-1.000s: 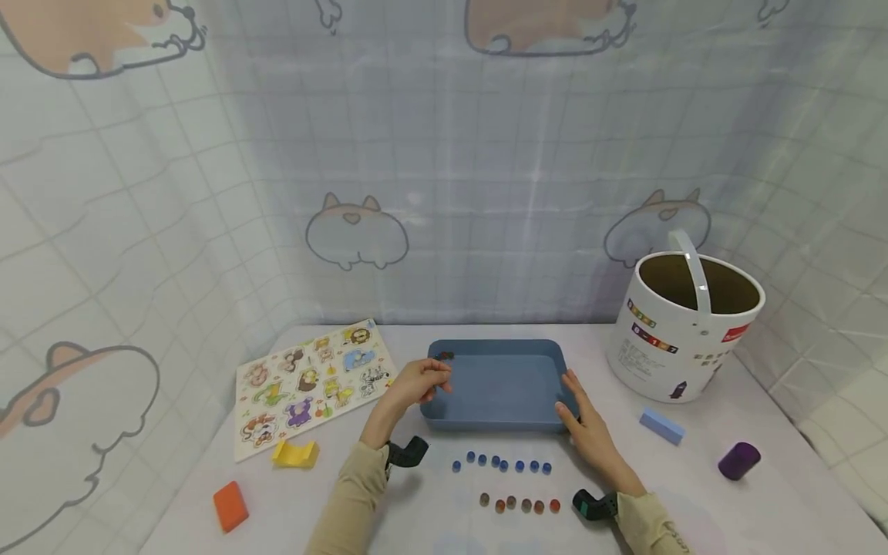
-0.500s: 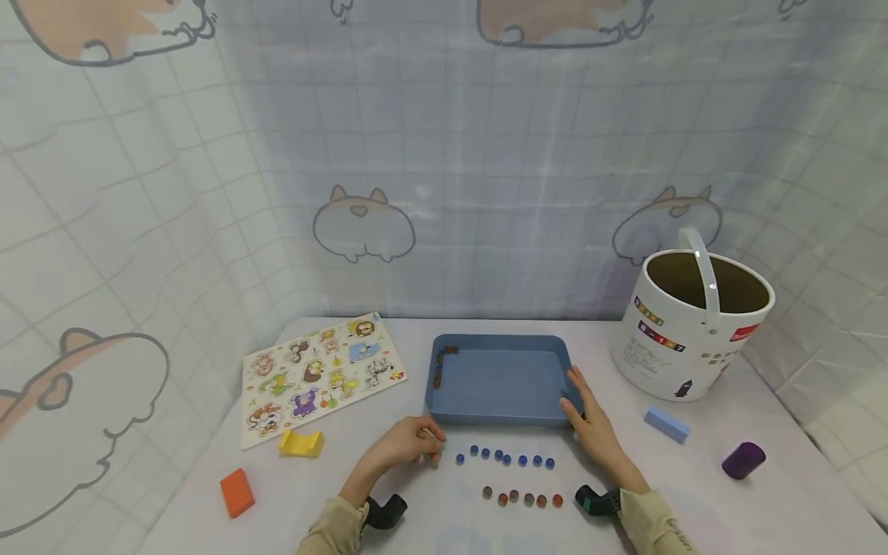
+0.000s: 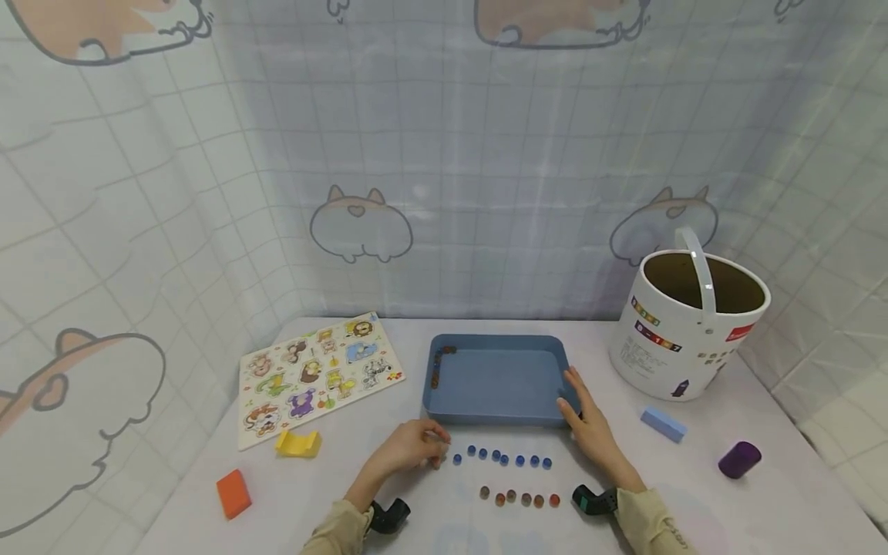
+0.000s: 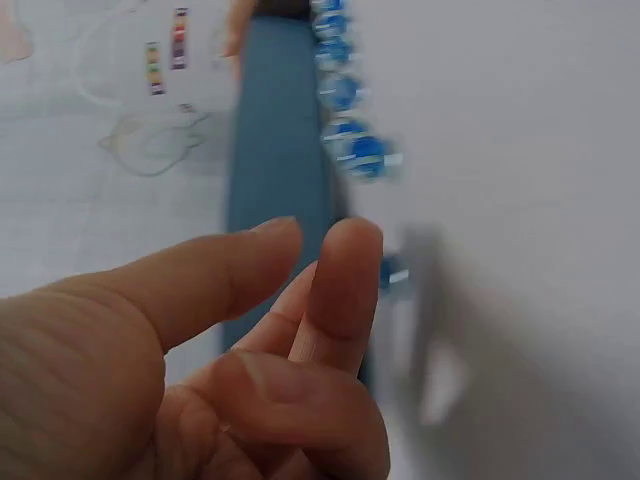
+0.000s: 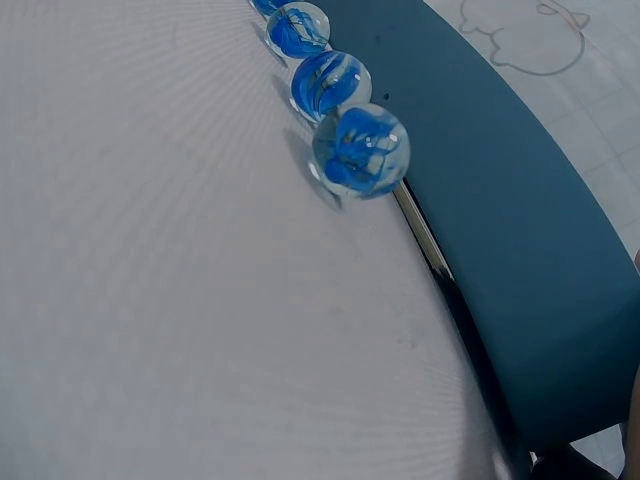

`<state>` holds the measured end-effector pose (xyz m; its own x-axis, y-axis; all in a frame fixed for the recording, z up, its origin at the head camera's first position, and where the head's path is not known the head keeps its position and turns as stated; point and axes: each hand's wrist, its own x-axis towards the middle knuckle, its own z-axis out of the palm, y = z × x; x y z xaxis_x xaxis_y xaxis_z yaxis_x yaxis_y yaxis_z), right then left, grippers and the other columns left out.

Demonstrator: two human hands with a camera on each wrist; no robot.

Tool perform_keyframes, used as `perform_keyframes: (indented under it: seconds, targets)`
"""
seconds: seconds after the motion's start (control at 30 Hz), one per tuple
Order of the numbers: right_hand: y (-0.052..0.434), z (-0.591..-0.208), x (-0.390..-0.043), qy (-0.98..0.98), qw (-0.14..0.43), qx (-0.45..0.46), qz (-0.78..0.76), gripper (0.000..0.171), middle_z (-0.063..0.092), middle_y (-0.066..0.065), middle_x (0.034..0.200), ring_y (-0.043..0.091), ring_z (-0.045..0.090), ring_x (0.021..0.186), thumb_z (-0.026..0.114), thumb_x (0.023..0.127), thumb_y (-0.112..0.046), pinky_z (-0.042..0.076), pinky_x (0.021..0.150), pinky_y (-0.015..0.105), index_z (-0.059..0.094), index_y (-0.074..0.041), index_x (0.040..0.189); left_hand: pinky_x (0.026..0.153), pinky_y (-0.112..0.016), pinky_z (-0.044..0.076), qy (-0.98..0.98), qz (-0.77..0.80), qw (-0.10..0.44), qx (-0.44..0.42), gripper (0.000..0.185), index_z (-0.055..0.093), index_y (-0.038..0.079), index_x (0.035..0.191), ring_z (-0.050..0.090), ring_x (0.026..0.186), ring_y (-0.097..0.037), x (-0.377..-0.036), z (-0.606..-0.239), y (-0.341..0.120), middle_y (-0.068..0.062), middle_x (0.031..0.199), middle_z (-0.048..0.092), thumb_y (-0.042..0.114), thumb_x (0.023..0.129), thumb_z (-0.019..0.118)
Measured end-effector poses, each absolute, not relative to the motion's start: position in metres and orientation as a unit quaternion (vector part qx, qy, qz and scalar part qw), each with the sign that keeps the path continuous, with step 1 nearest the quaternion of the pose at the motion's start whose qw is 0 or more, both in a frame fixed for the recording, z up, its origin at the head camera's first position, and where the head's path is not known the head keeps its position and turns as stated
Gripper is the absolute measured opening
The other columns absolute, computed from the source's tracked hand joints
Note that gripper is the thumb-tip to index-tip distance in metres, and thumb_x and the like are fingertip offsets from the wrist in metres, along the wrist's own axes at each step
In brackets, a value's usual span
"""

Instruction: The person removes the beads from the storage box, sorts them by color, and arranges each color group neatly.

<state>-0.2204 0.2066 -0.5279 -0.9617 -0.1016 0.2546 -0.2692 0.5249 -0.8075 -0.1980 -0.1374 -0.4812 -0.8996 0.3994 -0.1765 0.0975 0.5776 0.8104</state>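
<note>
My left hand (image 3: 412,445) hovers over the table with bent fingers, just left of the leftmost blue marble (image 3: 457,459). In the left wrist view its thumb and index finger (image 4: 345,270) are apart with nothing between them, and a blue marble (image 4: 392,272) shows just past the fingertip. Across the right rim of the blue tray (image 3: 502,381) lies my right hand (image 3: 586,424), its fingers straight. Several small dark reddish and blue marbles (image 3: 435,368) line the tray's left side. The right wrist view shows clear marbles with blue swirls (image 5: 361,151) beside the tray wall (image 5: 500,200).
A row of brown and red marbles (image 3: 539,501) lies nearer me. Left are an animal puzzle board (image 3: 319,378), a yellow block (image 3: 297,445) and an orange block (image 3: 233,494). Right stand a white bucket (image 3: 652,354), a light-blue block (image 3: 663,425) and a purple cylinder (image 3: 739,460).
My left hand has gone from above the tray's left side to the table in front of it, uncovering the marbles along that side. My right hand stays at the rim.
</note>
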Motion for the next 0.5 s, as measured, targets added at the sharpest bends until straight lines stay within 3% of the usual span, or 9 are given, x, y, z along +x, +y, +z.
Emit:
perform_keyframes:
  seconds: [0.13,0.33,0.5]
  targets:
    - [0.208,-0.527,-0.22,-0.868,0.087,0.108,0.477,0.062,0.011,0.018,0.162,0.047,0.013,0.146,0.048,0.102,-0.028,0.015,0.112,0.065,0.023,-0.004,0.153,0.047,-0.024,0.036,0.871,0.447,0.152,0.136,0.024,0.066,0.005,0.11,0.047,0.049,-0.011,-0.204,-0.461,-0.139,-0.005,0.074,0.069,0.024,0.097,0.059]
    - [0.21,-0.528,-0.222,-0.866,0.093,0.109,0.479,0.061,0.011,0.018,0.162,0.046,0.013,0.147,0.048,0.102,-0.027,0.015,0.112,0.066,0.023,-0.004,0.153,0.05,-0.026,0.039,0.885,0.43,0.113,0.141,0.026,0.066,0.003,0.107,0.053,0.053,-0.019,-0.234,-0.429,-0.121,-0.011,0.081,0.07,0.025,0.098,0.055]
    - [0.208,-0.531,-0.221,-0.864,0.081,0.11,0.484,0.062,0.01,0.018,0.163,0.046,0.011,0.147,0.048,0.102,-0.027,0.014,0.112,0.066,0.022,-0.004,0.153,0.051,-0.024,0.042,0.897,0.398,0.15,0.123,0.025,0.07,0.002,0.1,0.055,0.052,-0.015,-0.267,-0.432,-0.1,-0.006,0.073,0.069,0.024,0.098,0.057]
